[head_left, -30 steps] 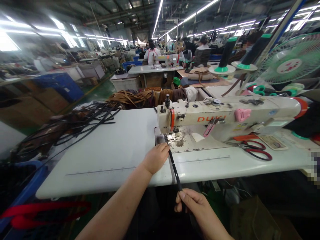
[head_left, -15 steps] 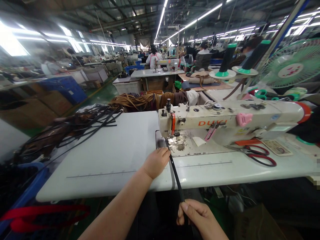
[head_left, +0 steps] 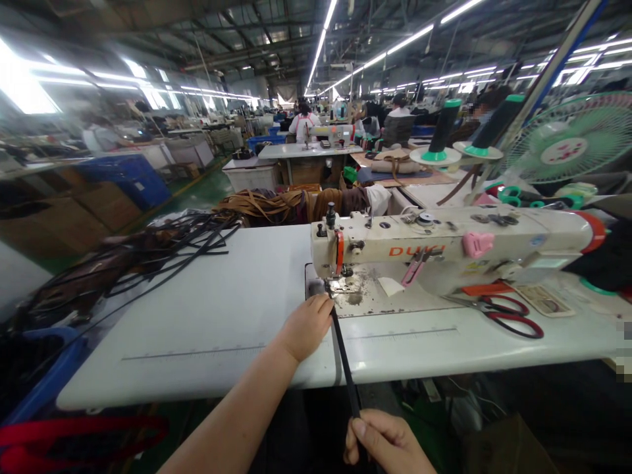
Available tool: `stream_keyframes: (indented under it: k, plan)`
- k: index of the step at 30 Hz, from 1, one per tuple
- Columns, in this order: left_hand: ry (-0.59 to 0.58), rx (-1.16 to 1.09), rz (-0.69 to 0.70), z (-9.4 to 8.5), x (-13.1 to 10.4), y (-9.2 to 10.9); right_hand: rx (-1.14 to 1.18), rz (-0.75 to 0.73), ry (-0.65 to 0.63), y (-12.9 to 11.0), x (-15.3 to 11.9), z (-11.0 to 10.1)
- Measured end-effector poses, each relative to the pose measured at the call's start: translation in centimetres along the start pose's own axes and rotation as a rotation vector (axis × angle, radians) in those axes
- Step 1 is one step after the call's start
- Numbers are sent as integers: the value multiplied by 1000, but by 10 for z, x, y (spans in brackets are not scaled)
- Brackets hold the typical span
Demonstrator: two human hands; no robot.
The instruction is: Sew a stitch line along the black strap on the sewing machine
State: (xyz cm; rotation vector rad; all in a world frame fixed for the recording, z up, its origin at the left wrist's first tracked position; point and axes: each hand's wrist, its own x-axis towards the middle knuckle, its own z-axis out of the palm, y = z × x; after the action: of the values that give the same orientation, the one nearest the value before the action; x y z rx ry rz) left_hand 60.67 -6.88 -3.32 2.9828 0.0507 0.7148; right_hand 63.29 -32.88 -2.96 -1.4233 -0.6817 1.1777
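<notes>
The right hand (head_left: 388,440) is pinching a black strip (head_left: 347,366) between thumb and fingers, and the strip is running up from it over the edge of the table (head_left: 197,303) to the left hand (head_left: 306,326). The left hand's fingers are lying together against the strip, though whether they are gripping it I cannot tell; just beyond them the sewing machine (head_left: 444,232) is standing, and red-handled scissors (head_left: 516,320) are lying well to their right.

The long, narrow strap (head_left: 345,355) is black. The cream metal sewing machine (head_left: 454,230) bears orange lettering (head_left: 397,252). On the round green fan (head_left: 567,140), the white hub (head_left: 564,153) is spotted pinkish-red.
</notes>
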Motion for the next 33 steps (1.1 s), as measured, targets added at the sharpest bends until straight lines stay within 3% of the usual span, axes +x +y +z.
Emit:
stream_keyframes:
  k: [7, 12, 16, 22, 33]
  plan:
    - [-5, 28, 38, 2, -2, -1, -75, -67, -6, -6, -4, 0]
    - [-25, 50, 57, 0, -2, -1, -192, -104, 92, -10, -2, -1]
    - [-3, 58, 64, 0, -2, 1, -96, -72, 158, -12, 4, 2]
    - [23, 55, 82, -5, 0, 3, 20, 9, 48, -9, 7, 6]
    - [4, 51, 73, -2, -1, 0, -11, 36, 44, -17, -7, 5]
